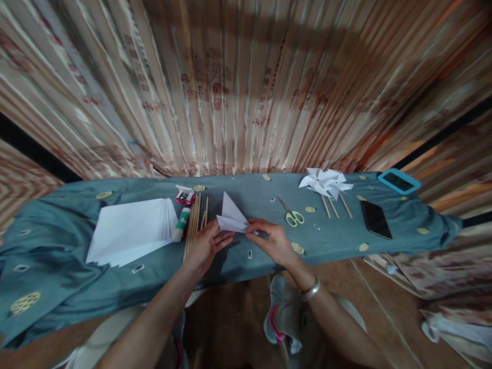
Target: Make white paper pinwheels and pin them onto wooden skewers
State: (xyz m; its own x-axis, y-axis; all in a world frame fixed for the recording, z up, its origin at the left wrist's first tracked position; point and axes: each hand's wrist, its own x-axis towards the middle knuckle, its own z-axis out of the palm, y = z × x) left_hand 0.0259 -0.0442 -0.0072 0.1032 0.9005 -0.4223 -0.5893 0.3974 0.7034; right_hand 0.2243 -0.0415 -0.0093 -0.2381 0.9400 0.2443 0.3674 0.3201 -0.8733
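A sheet of white paper [231, 214], folded with a pointed flap standing up, is held just above the cloth in front of me. My right hand [272, 240] pinches its right corner between thumb and fingers. At the paper's lower left, my left hand [207, 246] has its thumb side against the edge, fingers bent beneath; their exact grip is partly hidden. Thin wooden sticks [193, 225] lie beside my left hand. To the right of the paper rest scissors [293, 217] with pale green handles.
A stack of white paper [130, 230] lies left, with a green-and-white glue stick [183, 219] and a small red box [185, 195] near it. White paper pinwheels [326, 181] on sticks, a black phone [375, 219] and a blue-framed device [400, 181] occupy the right of the cloth-covered table [265, 264].
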